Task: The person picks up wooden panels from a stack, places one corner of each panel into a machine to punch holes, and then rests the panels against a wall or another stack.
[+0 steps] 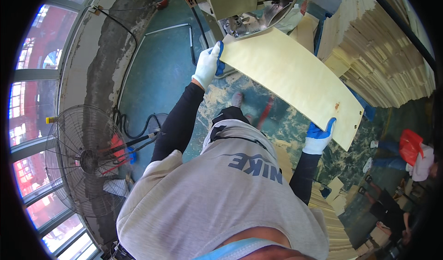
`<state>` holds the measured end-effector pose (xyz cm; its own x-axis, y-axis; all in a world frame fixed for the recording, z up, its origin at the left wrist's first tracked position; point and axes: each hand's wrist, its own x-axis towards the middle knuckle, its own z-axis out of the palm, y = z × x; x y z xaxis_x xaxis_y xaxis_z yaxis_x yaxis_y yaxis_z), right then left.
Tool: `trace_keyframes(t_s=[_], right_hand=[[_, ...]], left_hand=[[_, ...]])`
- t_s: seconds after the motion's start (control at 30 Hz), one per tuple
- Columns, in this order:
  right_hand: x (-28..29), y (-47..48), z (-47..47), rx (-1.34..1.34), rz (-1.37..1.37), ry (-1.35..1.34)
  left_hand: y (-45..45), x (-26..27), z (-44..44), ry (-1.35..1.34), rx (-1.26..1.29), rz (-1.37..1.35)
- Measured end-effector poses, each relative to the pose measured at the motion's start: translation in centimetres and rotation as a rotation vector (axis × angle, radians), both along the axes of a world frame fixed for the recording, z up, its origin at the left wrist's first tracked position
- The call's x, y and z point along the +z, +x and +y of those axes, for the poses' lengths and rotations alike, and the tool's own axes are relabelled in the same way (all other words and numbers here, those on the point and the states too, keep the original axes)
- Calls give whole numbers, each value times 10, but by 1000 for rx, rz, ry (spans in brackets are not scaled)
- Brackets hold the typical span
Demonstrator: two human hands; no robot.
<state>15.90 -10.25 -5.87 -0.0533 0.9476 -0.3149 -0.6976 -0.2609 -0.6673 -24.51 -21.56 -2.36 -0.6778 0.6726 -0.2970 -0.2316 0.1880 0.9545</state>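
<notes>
A long, pale wooden board [290, 83] spans from the machine at the top to the right of my body. My left hand [209, 63], in a white glove with blue coating, grips its left end near the machine. Towards the other end, my right hand [320, 137] holds the near edge, with the gloved thumb on top and the fingers mostly hidden beneath. A brown knot and two small dark holes mark the board's right part. Its far edge lies at the metal table of a machine [249, 31], which has a curved rim and dusty fittings.
Stacks of thin wooden boards [384, 56] rise at the right; another stack [328, 222] stands below my right arm. A large wire-caged fan [88, 161] stands left by the windows. Sawdust covers the green floor [221, 97]. Two people [412, 156] [387, 208] are at the far right.
</notes>
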Motion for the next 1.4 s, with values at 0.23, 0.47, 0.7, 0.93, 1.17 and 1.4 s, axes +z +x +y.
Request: trace_keyframes(t_s=[0.23,0.47,0.7,0.93,1.17,1.4], right_hand=[[-13,11,-12,49,56,-10],[-18,14,-8,46,113,-63],[-10,12,-8,-1,81,-63],[-3,3,-10,-32,57,-61],[-2,6,-7,-35,63,-4],[-11,10,12,-82,21,-19]], left_hand=[[0,-20,-10,-90,-1,-44],[3,-19,-10,-88,-8,-33],[3,-22,-9,-96,-31,-13],[-8,-34,-19,-77,-43,12],[9,-7,-21,33,-54,1],[42,20,-47,136,-62,-83]])
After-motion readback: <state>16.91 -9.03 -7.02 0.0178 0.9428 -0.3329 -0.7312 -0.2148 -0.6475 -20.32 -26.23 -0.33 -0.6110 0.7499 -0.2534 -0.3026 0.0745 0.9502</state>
